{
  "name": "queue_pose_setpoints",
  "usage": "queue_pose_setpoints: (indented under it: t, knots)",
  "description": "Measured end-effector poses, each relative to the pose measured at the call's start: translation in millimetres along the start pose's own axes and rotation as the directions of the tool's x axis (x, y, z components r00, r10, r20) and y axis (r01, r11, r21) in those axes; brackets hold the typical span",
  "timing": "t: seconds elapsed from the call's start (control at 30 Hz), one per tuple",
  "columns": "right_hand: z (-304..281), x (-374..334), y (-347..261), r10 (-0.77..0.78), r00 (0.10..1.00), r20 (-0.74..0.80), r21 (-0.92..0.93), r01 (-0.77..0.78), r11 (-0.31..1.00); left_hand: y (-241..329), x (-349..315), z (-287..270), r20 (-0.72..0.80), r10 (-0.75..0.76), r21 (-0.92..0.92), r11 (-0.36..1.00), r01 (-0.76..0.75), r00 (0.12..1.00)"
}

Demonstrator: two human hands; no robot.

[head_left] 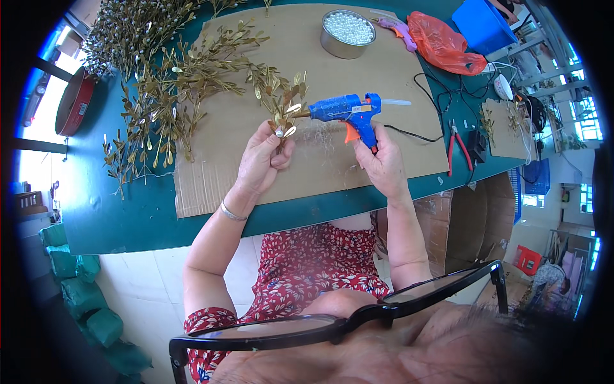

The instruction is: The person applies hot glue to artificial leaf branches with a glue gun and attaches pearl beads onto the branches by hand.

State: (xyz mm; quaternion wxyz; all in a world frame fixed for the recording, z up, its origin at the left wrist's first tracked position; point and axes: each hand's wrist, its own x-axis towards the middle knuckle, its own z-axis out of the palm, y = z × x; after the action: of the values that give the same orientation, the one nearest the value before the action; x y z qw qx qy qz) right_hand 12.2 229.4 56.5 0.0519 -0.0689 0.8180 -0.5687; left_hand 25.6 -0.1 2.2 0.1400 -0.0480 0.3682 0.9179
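My left hand (pixel 265 157) is closed around a gold artificial leaf sprig (pixel 281 105), whose leaves rise above the fingers. A small white bead (pixel 279 132) shows among the leaves by my fingertips. In my right hand (pixel 384 163) is a blue hot glue gun (pixel 342 107) with an orange trigger, gripped by its handle. The gun's nozzle points left and reaches the sprig's leaves; whether it touches them I cannot tell. A clear glue stick (pixel 396 102) sticks out of the gun's back end. Fine glue strands (pixel 325 144) hang or lie below the nozzle.
Cardboard (pixel 224 147) covers much of the green table (pixel 128 224). Gold sprigs (pixel 169 96) are heaped at left. A round tin of white beads (pixel 348 32), a pink-purple glue gun (pixel 400 32), a red plastic bag (pixel 444 45) and red-handled pliers (pixel 455 147) lie farther right, near black cables.
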Motion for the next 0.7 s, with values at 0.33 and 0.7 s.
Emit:
queue_pose_setpoints:
  t: [0.33, 0.7]
  knots:
    - [-62, 24, 31, -0.082, 0.996, -0.036, -0.290, 0.068, 0.955, 11, -1, -3, -0.001, 0.099, -0.078, 0.992, -0.099, 0.995]
    - [-80, 74, 20, 0.085, 0.964, 0.254, -0.427, 0.033, 0.904, 9, -9, -4, -0.035, 0.150, -0.091, 0.984, -0.153, 0.988]
